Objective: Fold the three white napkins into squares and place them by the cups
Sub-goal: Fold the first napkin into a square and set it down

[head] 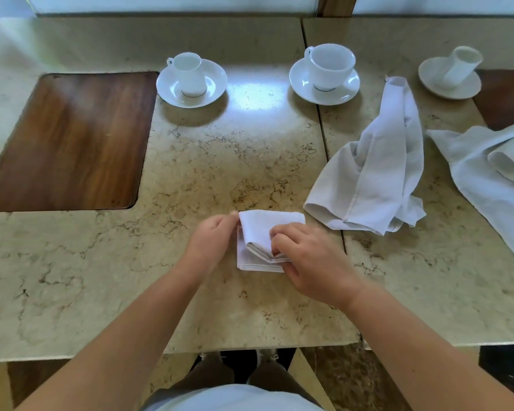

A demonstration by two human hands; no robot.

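We see a folded napkin [263, 244] lying on the marble table [220, 161] just past the near edge, close to the seam where a second marble slab joins on. Its upper layer is lifted and curled over the lower layers. The left hand [211, 235] sits at the napkin's 9 o'clock side, its fingers curled and pinching the raised far-left corner. The right hand [306, 256] lies across the napkin's 3 o'clock side, fingers bent narrow onto the cloth, thumb under the stacked hems at the near right corner, so it grips the fold there. At 2 o'clock from this work lies a second napkin [371, 173], loose and crumpled into a long tapering shape that points toward the far side. A third napkin [493, 176] is spread rumpled at 3 o'clock, well apart from the hands, partly cut off by the right edge of the view. Three white cups stand on saucers along the far side: the left cup [189, 74] at 11 o'clock, the middle cup [330, 66] at 1 o'clock, and the right cup [462, 66] at 2 o'clock, just beyond the tip of the second napkin. No napkin lies beside a cup yet. A dark wooden inlay [69, 140] fills the tabletop at 10 o'clock.
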